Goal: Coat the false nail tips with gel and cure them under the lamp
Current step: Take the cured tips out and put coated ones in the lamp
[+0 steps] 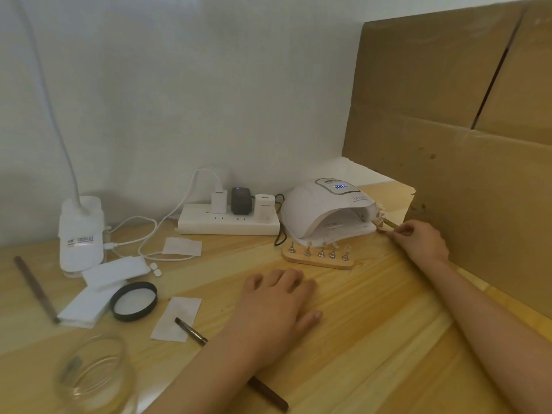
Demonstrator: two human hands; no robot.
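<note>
Nearer than the lamp [325,210] and to its left, the left hand [277,306] lies flat and open on the worktop [373,339]; before the lamp's mouth a wooden stand [318,262] bears five nail tips [322,249]; at its right edge the right hand [421,240] pinches a thin stick [391,224]; the tips look light and fragile, best handled by their holders

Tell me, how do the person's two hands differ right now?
The left hand lies flat on the table, holding nothing; the right hand pinches a thin golden stick beside the lamp. The left hand is nearer the camera; the right hand reaches farther back. Both are bare, palms down.
</note>
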